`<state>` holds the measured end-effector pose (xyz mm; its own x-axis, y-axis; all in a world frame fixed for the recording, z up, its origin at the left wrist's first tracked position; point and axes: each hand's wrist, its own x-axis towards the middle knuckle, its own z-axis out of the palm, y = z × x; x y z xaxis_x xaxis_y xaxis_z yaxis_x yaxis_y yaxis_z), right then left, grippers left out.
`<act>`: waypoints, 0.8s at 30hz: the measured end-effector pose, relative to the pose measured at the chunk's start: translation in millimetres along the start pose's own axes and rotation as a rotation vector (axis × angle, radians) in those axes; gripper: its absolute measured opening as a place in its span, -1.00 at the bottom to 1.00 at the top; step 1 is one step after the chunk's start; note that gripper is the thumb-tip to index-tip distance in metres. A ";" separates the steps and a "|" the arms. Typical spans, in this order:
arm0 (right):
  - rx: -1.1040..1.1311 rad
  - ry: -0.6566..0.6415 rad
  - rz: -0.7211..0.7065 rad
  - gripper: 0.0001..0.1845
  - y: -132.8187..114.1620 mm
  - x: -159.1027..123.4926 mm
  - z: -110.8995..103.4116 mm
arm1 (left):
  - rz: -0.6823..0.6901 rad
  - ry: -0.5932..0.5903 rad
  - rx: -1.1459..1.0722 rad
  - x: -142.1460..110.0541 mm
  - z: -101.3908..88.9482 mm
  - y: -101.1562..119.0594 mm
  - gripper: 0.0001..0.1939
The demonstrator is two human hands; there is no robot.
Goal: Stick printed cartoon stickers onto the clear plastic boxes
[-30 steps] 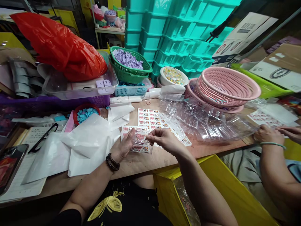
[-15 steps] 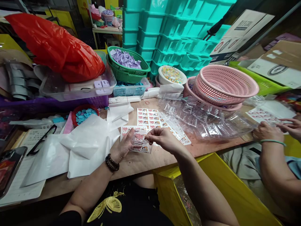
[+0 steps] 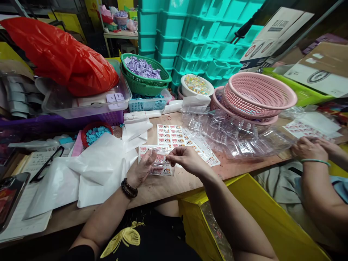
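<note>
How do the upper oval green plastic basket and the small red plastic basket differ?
The upper oval green plastic basket is larger than the small red plastic basket. The green one holds purple pieces; the red one, light-blue pieces. Both are open-topped.

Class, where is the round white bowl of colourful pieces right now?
In the head view, the white bowl sits right of centre, toward the back of the table, between the green oval baskets and pink round baskets.
</note>
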<state>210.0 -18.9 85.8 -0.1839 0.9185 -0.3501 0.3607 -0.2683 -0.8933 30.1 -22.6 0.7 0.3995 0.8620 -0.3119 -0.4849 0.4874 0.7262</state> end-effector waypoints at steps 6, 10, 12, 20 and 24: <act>-0.122 0.038 -0.022 -0.64 0.8 -2.7 6.4 | 0.048 0.006 0.161 -3.3 8.5 4.4 -0.48; -0.282 0.126 -0.013 -0.69 4.0 -7.8 -4.1 | 0.077 0.021 0.154 -1.6 3.3 3.5 -0.52; -0.356 0.264 0.028 -0.68 8.8 -10.0 -13.5 | 0.085 0.051 0.127 -0.1 0.3 4.3 -0.54; -0.155 0.213 -0.048 -0.13 26.3 -7.7 6.3 | 0.067 -0.024 0.181 -1.3 1.3 2.8 -0.41; 0.047 0.203 -0.033 -0.27 39.9 2.6 -7.4 | 0.207 0.070 0.388 3.2 -16.3 2.5 -0.26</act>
<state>230.7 -25.1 51.3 -0.0055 0.9654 -0.2608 0.3138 -0.2459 -0.9171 17.5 -16.3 -8.4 0.2651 0.9497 -0.1668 -0.2160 0.2271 0.9496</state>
